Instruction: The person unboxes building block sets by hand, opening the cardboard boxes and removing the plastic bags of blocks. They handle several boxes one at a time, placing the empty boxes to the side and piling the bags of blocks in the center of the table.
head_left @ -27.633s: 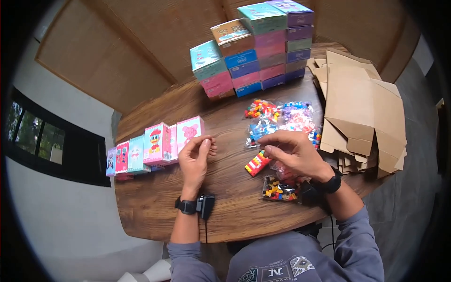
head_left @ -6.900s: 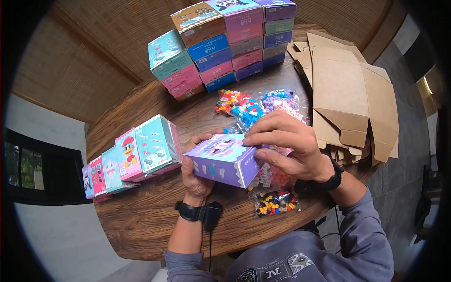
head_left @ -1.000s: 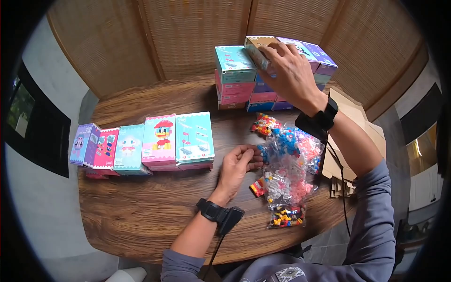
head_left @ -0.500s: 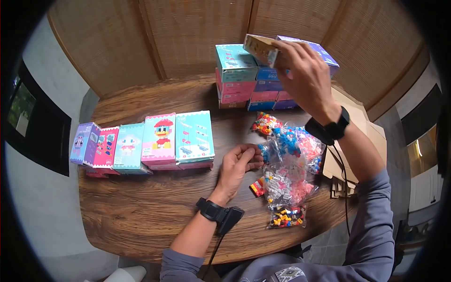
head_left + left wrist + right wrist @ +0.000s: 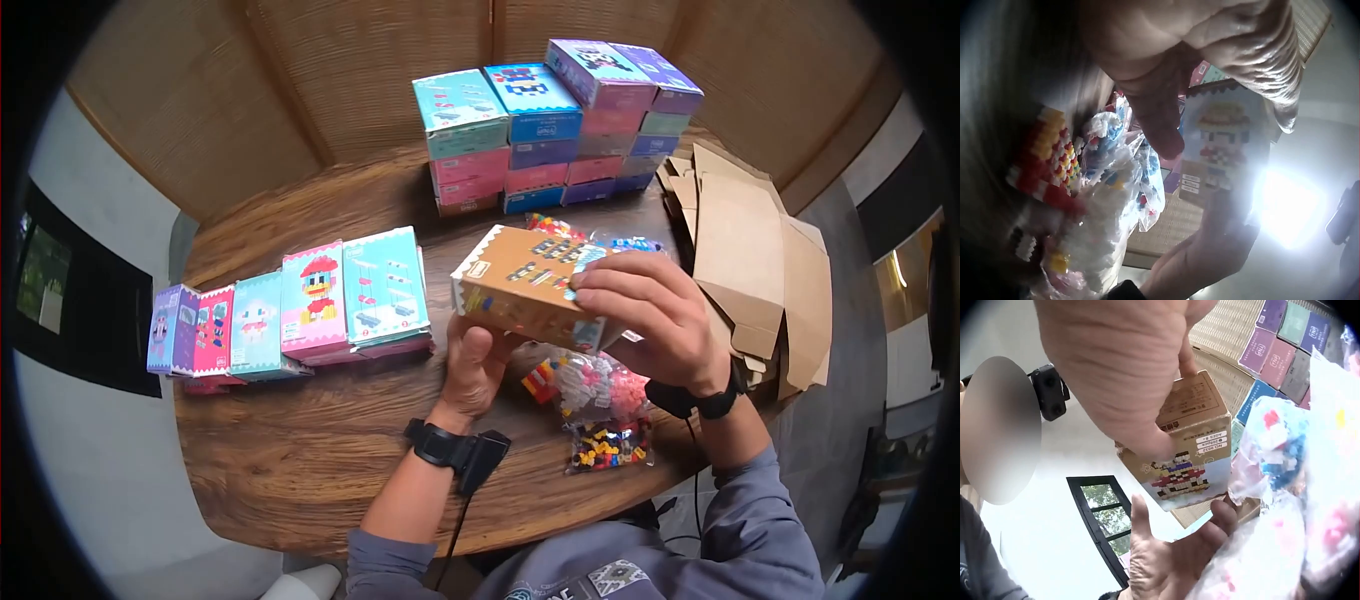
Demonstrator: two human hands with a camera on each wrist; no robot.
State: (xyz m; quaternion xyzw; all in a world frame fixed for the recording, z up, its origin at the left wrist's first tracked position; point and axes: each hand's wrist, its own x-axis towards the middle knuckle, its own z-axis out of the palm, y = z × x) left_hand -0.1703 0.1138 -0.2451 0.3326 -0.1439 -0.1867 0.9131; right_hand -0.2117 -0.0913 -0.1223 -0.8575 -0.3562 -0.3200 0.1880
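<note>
The brown toy box [image 5: 530, 275] is tilted above the bags in the middle of the table. My right hand [image 5: 660, 320] grips its right end, thumb on one face in the right wrist view, where the box [image 5: 1179, 478] shows a printed figure. Below the box's left end is my left hand [image 5: 472, 372], its palm up and thumb raised in the right wrist view [image 5: 1175, 565]. Its fingertips are close under the box; whether they touch it I cannot tell. The left wrist view shows the box [image 5: 1219, 140] between the left hand's spread thumb and fingers.
Stacked boxes [image 5: 540, 125] stand at the back, a row of boxes [image 5: 315, 305] at the left. Clear bags of coloured bricks [image 5: 610, 445] and a red-yellow brick piece [image 5: 540, 382] lie below the held box. Flattened cardboard [image 5: 745, 250] covers the right side.
The brown box has come off the stack, down toward me, in my right hand, baring a blue box beneath. My left hand has turned and its fingers have spread below the brown box.
</note>
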